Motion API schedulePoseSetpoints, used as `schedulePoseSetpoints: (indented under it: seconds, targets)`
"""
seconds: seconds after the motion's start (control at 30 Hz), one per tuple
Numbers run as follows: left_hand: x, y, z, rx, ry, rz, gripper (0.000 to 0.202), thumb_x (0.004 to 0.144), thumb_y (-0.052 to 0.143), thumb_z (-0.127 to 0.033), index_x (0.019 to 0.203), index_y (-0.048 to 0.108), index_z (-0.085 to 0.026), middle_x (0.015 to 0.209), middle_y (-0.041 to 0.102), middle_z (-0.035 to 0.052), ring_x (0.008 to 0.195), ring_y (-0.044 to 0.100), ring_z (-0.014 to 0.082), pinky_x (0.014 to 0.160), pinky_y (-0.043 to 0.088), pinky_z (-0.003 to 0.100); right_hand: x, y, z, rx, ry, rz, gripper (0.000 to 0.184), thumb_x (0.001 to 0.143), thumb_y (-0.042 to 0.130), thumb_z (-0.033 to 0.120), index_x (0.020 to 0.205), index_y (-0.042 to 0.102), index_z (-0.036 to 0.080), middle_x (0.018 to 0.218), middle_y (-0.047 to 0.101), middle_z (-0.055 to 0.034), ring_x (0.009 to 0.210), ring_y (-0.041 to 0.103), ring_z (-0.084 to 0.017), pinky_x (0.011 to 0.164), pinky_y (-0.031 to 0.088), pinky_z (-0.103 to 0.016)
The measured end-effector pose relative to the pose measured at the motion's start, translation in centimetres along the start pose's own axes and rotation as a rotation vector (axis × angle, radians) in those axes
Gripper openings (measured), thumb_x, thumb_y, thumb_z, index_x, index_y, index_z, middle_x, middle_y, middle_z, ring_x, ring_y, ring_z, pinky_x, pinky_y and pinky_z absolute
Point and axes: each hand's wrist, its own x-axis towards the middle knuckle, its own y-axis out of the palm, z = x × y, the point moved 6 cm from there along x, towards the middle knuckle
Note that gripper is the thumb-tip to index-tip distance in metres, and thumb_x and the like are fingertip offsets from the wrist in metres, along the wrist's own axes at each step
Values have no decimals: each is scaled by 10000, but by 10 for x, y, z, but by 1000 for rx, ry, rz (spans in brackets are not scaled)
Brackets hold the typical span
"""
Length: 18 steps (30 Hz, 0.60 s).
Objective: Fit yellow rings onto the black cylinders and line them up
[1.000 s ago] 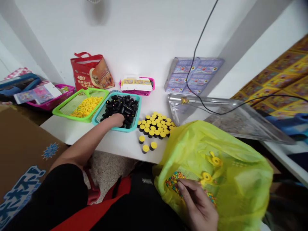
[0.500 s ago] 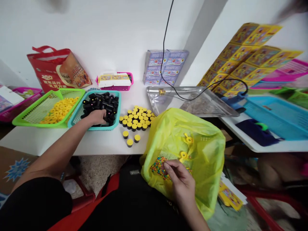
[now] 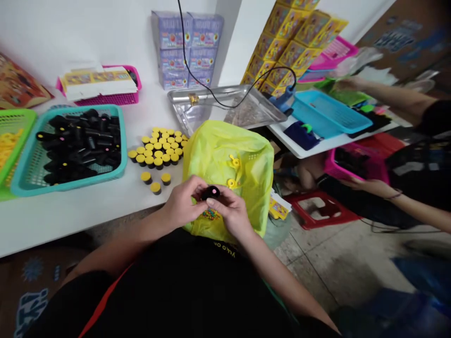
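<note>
Between my two hands is a small black plastic piece (image 3: 210,192) with a pink dot on its end. My left hand (image 3: 185,202) is closed on its left side, and the fingers and thumb of my right hand (image 3: 230,211) pinch it from the right. Below them is a basket lined with a yellow plastic bag (image 3: 259,188). In it lie colourful small beads (image 3: 211,214) and two yellow ring-shaped parts (image 3: 231,183). Black pieces like the held one fill a teal basket (image 3: 21,180) at the left. Several short black cylinders with yellow tops (image 3: 158,154) stand on the table.
A metal tray (image 3: 246,123) with a black cable (image 3: 211,91) over it lies behind the bag. Purple boxes (image 3: 186,51) and yellow boxes (image 3: 282,47) are stacked at the back. At the right, another person's hand (image 3: 369,187) is at a pink basket (image 3: 334,171).
My left hand has come from the teal basket to the yellow bag with a black piece. My right hand now grips it too. The view has turned right, showing another person.
</note>
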Motion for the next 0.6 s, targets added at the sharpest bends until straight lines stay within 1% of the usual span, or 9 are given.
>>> schedulePoseSetpoints:
  seconds: [0.07, 0.1, 0.17, 0.27, 0.33, 0.37, 0.43, 0.53, 0.6]
  targets:
    - [3, 7, 6, -5, 1, 34, 219, 818, 688, -192, 996, 561, -195, 866, 685, 27, 729, 676, 136, 654, 576, 258, -1, -20, -3, -86, 3, -39, 317, 785, 806, 455, 1000, 708, 244, 941, 731, -16, 833, 674, -198, 814, 553, -361]
    - [3, 7, 8, 1, 2, 37, 229, 816, 680, -179, 1018, 572, -189, 875, 681, 30, 727, 670, 133, 649, 573, 256, -1, -31, -3, -187, -10, -42, 311, 807, 779, 465, 1005, 699, 238, 923, 720, -26, 798, 664, -197, 772, 550, -353]
    - [3, 2, 12, 3, -5, -5, 225, 820, 660, -159, 1035, 596, -179, 879, 672, 34, 721, 656, 124, 626, 556, 243, 1, -50, 0, -540, -60, -22, 283, 847, 729, 447, 1014, 696, 221, 907, 696, -55, 782, 647, -211, 739, 533, -352]
    - [1, -7, 20, -76, -65, -83, 135, 846, 648, -164, 979, 626, -171, 851, 674, 35, 719, 643, 121, 609, 530, 235, 5, -63, -3, -1255, -55, 154, 199, 854, 706, 306, 1004, 723, 177, 937, 671, -125, 874, 641, -272, 764, 503, -372]
    - [0, -7, 24, -121, -103, -101, 89, 853, 662, -184, 937, 638, -169, 820, 676, 31, 712, 636, 123, 617, 524, 244, 5, -61, -11, -1572, 21, 330, 174, 858, 675, 211, 1009, 731, 144, 977, 665, -169, 924, 639, -302, 761, 492, -374]
    - [-1, -7, 25, -125, -114, -106, 80, 853, 668, -190, 925, 642, -169, 811, 676, 30, 709, 632, 123, 623, 523, 249, 5, -57, -14, -1646, 47, 401, 173, 863, 664, 188, 1012, 731, 131, 989, 666, -184, 932, 640, -306, 754, 490, -370]
    - [-1, -5, 25, -106, -119, -107, 66, 856, 669, -195, 913, 647, -170, 804, 675, 28, 704, 622, 122, 626, 516, 252, 5, -43, -19, -1679, 57, 492, 164, 869, 660, 175, 1005, 730, 116, 1006, 673, -198, 929, 647, -306, 747, 491, -365]
    - [-1, -3, 23, -80, -107, -98, 50, 859, 665, -196, 900, 649, -172, 797, 666, 24, 704, 615, 121, 613, 500, 247, 5, -19, -28, -1625, 25, 565, 165, 852, 690, 178, 999, 734, 118, 1019, 694, -188, 921, 662, -300, 754, 501, -360]
    - [-1, -4, 22, -78, -100, -88, 43, 858, 666, -195, 889, 647, -173, 787, 658, 21, 702, 612, 122, 613, 498, 247, 5, -9, -32, -1513, -22, 570, 198, 835, 718, 177, 1028, 742, 142, 1030, 708, -158, 924, 677, -282, 776, 510, -349]
